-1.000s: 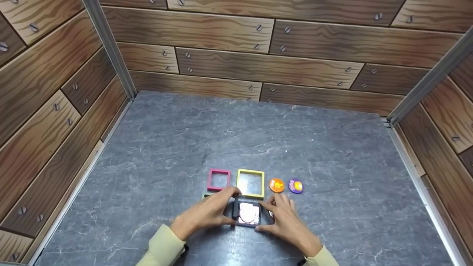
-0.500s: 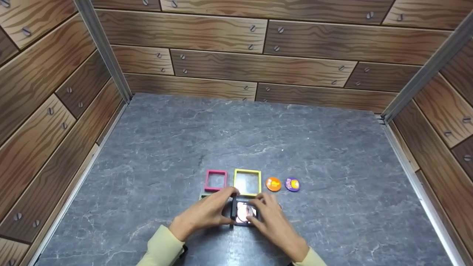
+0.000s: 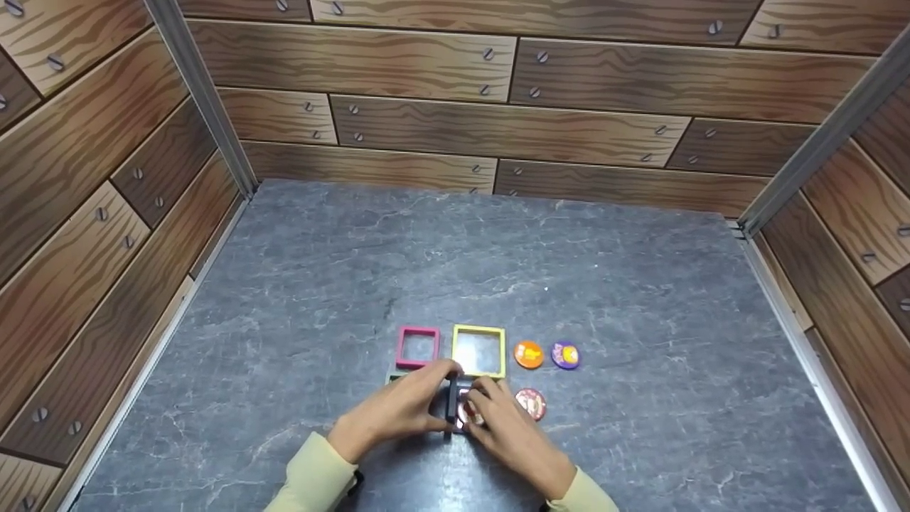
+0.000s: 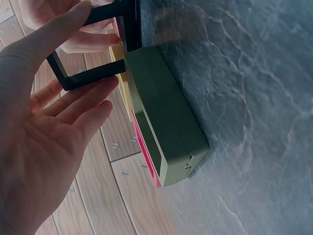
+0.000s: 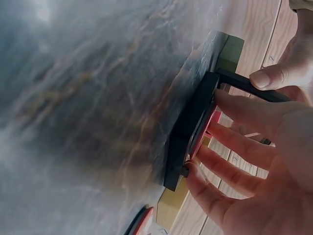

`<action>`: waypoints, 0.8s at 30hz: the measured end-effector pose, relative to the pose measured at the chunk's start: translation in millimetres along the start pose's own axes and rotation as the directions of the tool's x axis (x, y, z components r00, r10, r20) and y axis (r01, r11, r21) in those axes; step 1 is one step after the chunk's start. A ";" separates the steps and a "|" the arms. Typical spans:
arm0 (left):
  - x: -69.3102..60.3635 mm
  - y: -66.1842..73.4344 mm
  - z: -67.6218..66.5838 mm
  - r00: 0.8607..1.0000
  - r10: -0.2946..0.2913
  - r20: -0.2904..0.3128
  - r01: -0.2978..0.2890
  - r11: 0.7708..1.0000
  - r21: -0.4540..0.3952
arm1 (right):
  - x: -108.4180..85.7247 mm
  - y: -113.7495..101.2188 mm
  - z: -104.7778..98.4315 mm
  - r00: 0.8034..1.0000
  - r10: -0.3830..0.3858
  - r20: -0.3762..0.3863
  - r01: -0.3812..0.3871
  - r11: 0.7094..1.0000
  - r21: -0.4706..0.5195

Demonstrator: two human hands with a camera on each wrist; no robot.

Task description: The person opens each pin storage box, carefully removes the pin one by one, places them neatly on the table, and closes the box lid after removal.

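A black hinged display frame [image 3: 451, 407] is unfolded on the table, one half upright and the other flat. My left hand [image 3: 394, 404] pinches the upright half [image 4: 95, 75] between thumb and fingers, which the left wrist view shows clearly. Over the flat half [image 5: 188, 127], my right hand [image 3: 508, 430] holds a round red badge [image 5: 197, 144] by its edges, thumb at one side and fingers at the other. The right fingers cover most of this badge in the head view. Another round red badge [image 3: 530, 404] lies just right of my right hand.
Beyond my hands lie a pink frame [image 3: 418, 347] and a yellow frame [image 3: 479, 350]. An orange badge [image 3: 528, 354] and a purple badge [image 3: 566, 355] sit to their right. A green frame [image 4: 166, 107] stands beside my left hand. Wood-patterned walls [image 3: 426, 64] enclose the table.
My right hand has moved left from beside the black frame to over its flat half, uncovering the red badge on the table. The left hand keeps its grip on the upright half.
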State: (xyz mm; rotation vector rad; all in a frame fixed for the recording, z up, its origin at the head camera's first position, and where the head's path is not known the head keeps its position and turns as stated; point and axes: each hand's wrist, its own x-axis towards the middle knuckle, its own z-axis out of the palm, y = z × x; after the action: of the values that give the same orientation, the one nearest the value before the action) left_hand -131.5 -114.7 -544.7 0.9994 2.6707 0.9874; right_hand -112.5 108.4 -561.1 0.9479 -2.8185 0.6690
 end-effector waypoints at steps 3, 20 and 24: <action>-0.1 0.0 -0.6 1.000 -0.001 -0.001 0.001 1.000 -0.001 | 0.9 0.8 0.7 1.000 -0.008 0.003 0.008 1.000 0.014; 1.8 3.5 -1.7 1.000 -0.010 0.010 0.009 1.000 0.018 | -5.9 5.7 -2.2 0.997 0.032 -0.065 -0.027 0.996 0.085; 1.2 4.5 -0.9 1.000 -0.022 0.017 0.021 1.000 0.019 | -12.6 10.9 -11.0 0.994 0.094 -0.052 -0.089 0.991 0.104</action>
State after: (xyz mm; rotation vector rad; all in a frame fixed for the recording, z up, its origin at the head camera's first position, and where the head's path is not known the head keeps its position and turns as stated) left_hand -130.2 -111.9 -541.1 0.9761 2.6763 0.9472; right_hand -109.5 127.9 -558.2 0.8043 -2.8159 0.8437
